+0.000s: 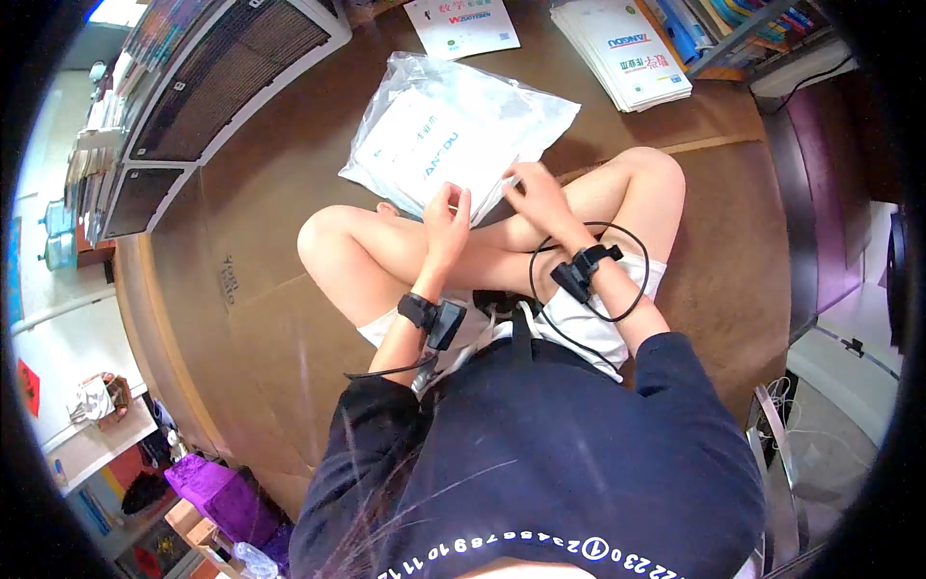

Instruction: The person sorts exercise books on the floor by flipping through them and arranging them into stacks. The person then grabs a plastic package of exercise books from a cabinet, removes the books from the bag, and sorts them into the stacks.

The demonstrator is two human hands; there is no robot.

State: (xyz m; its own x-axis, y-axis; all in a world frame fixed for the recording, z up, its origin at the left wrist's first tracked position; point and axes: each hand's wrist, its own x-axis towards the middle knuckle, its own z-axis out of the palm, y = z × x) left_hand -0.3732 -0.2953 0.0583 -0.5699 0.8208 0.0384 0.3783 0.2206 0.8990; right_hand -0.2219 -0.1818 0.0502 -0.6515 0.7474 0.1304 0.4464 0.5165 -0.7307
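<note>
A clear plastic bag (540, 121) holding white booklets (434, 145) with blue print lies in front of my crossed legs. My left hand (449, 217) is at the bag's near edge, its fingers bent close together; what they hold, if anything, is too small to make out. At the bag's near right corner is my right hand (535, 193), with thumb and fingers pinched at the edge of the plastic. Each wrist wears a black strapped device, and a black cable loops around my right forearm.
A stack of workbooks (627, 58) sits at the back right beside a shelf of books. One more booklet (465, 24) lies behind the bag. Grey crates (227, 77) and upright books stand at the left. A purple box (222, 497) is at lower left.
</note>
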